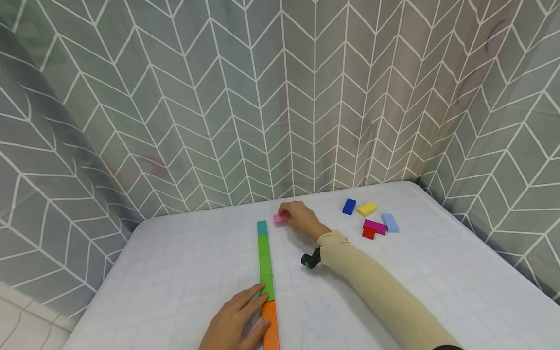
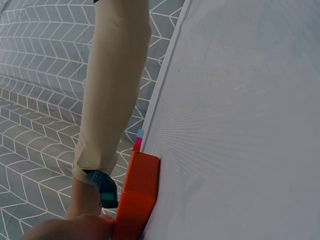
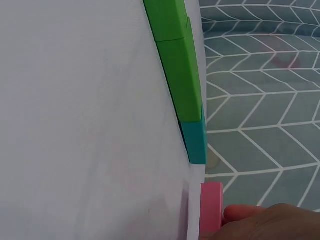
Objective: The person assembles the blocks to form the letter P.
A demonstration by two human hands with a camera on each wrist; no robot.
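Observation:
A straight row of blocks runs away over the white table: an orange block (image 1: pixel 271 328) nearest, then several green blocks (image 1: pixel 265 264), and a teal block (image 1: pixel 261 228) at the far end. My left hand (image 1: pixel 236 318) rests loosely at the row's near part, fingertips touching the nearest green block and thumb on the orange one. Just right of the teal end, my right hand (image 1: pixel 302 218) pinches a pink block (image 1: pixel 279 218). In the right wrist view the pink block (image 3: pixel 211 205) appears slightly apart from the teal block (image 3: pixel 196 142).
To the right lie loose blocks: dark blue (image 1: pixel 349 206), yellow (image 1: pixel 367 209), light blue (image 1: pixel 390 222), magenta (image 1: pixel 375 226) and red (image 1: pixel 368 233). A patterned grey curtain (image 1: pixel 271 97) hangs behind the white table (image 1: pixel 188 257).

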